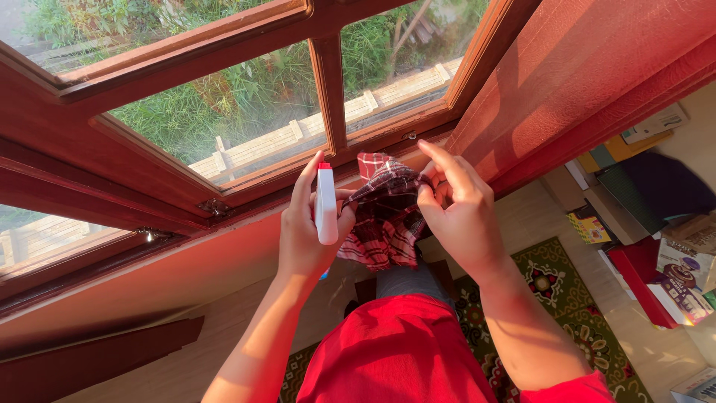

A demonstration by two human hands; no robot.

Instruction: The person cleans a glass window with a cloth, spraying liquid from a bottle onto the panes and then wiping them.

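Head view, looking down along both forearms toward a wooden window frame (pixel 328 82) filling the upper half of the picture. Left hand (pixel 306 231) at centre, wrapped closed around a white spray bottle (pixel 326 205) with a red cap, index finger stretched up along the nozzle head, apparently so the trigger sits within reach while the bottle points at the glass. Right hand (pixel 459 213) just right of centre, thumb and fingers pinched shut on a red-and-white checked cloth (pixel 384 216), index finger raised off it; seemingly gathering the fabric into a pad. Cloth bunched between the two hands, touching both, hanging slightly below them, close to the lower sill of the frame. Greenery and a pale fence beyond the panes. Red shirt (pixel 395 351) at the bottom centre. Green patterned rug (pixel 574 313) in the lower right, on the floor. Stacked books and boxes (pixel 656 224) at the right edge, well apart from the hands.
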